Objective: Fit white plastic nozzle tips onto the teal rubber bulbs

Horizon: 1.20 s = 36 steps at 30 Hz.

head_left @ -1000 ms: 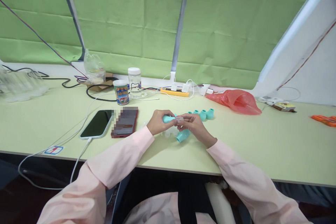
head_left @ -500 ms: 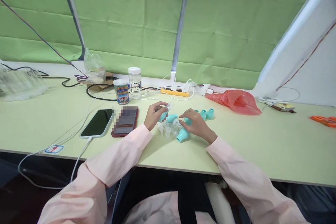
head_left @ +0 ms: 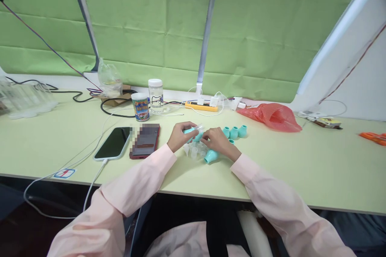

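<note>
My left hand (head_left: 181, 136) is closed around a small turquoise bulb-shaped plastic piece (head_left: 188, 131), from which a clear plastic part (head_left: 199, 127) sticks out. Beside it, my right hand (head_left: 218, 140) has its fingertips pressed together, and what they grip, if anything, is hidden. Below and between the hands lies a loose heap of small clear plastic pieces (head_left: 194, 152). Another turquoise piece (head_left: 211, 156) rests on its side under my right wrist. Several more turquoise pieces (head_left: 233, 132) stand beyond my right hand.
Two phones, a white-cased one (head_left: 113, 143) and a red-cased one (head_left: 146, 140), lie on the table (head_left: 301, 164) to the left. Behind them stand a printed cup (head_left: 141, 107) and a lidded jar (head_left: 156, 96). A yellow power strip (head_left: 201, 107) and red plastic bag (head_left: 269, 117) lie at the back.
My right hand has moved left, and its fingers have gone from spread to pinched near my left hand. The clear part in my left hand now tilts more to the right.
</note>
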{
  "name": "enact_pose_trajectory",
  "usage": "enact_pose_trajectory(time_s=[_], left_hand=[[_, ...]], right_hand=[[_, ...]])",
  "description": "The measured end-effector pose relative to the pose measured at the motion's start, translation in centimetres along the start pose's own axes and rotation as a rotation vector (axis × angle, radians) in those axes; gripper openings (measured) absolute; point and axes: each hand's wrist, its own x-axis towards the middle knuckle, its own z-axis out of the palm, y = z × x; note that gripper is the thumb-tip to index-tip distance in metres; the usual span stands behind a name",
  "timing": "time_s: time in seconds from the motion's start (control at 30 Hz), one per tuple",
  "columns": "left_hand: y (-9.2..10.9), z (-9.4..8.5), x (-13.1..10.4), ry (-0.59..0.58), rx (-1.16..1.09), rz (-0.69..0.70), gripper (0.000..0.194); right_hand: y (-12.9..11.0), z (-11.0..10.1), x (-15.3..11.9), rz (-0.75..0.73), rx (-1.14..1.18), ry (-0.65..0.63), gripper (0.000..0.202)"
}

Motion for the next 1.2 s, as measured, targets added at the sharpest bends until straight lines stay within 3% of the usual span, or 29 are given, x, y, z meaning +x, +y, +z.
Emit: enact_pose_trajectory(time_s=[0.1,0.27,0.4,0.77,1.0,1.2], left_hand=[[0.0,0.1,-0.1,-0.048,0.078,0.025,0.032],[-0.2,-0.1,-0.1,-0.147,0.100,-0.021,0.034],[-0.2,-0.1,-0.1,-0.171,0.073,-0.047,0.030],[-0.1,-0.3,-0.1,-0.155,0.069,-0.061,0.030],[-0.3,-0.6,0.0,-0.163,0.130,-0.013,0.034],[-0.5,-0.7,0.0,-0.188,0.152,-0.009,0.039]], right_hand=[[0.5,-0.8,-0.2,-0.002,0.223,0.103,0.016],[1.8,-3.0,-0.5,0.135,0.911,0.343,0.014],[1.9,-3.8,-0.8,0.126,1.238,0.336,0.015],[1.3,-4.0,-1.3,0.025,1.290,0.191,0.014],[1.3,-3.8,-1.4,0.076,1.271,0.133,0.020],[1.9,-3.9,-1.3,0.062,1.285,-0.007,0.023]])
